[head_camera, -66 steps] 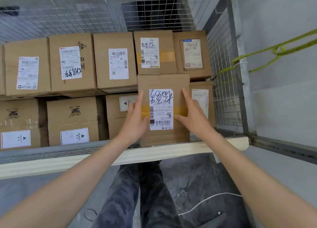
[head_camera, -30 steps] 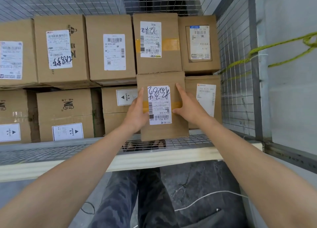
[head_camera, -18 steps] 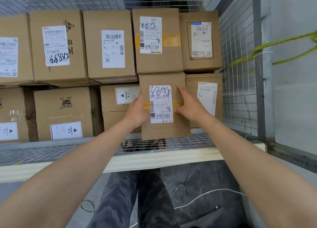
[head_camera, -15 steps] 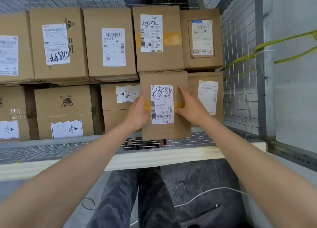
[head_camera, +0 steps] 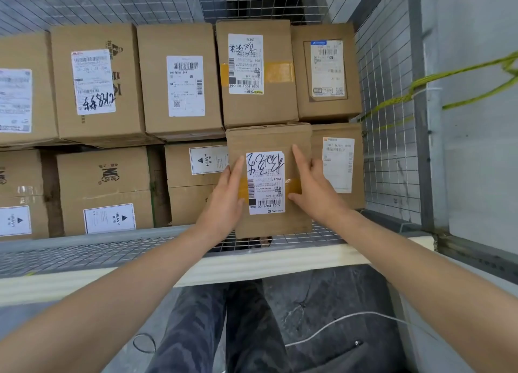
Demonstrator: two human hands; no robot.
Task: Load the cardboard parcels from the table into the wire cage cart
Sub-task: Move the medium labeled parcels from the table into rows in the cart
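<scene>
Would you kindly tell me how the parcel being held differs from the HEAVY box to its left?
The parcel bears a handwritten barcode label over yellow tape; the HEAVY box bears a printed triangle label. The left hand and right hand hold the parcel, which overlaps the box. Both are brown cardboard.

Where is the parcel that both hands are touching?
In the head view, the parcel stands right of centre in the cage cart, between the HEAVY-labelled box and the white-labelled box by the right mesh wall.
</scene>
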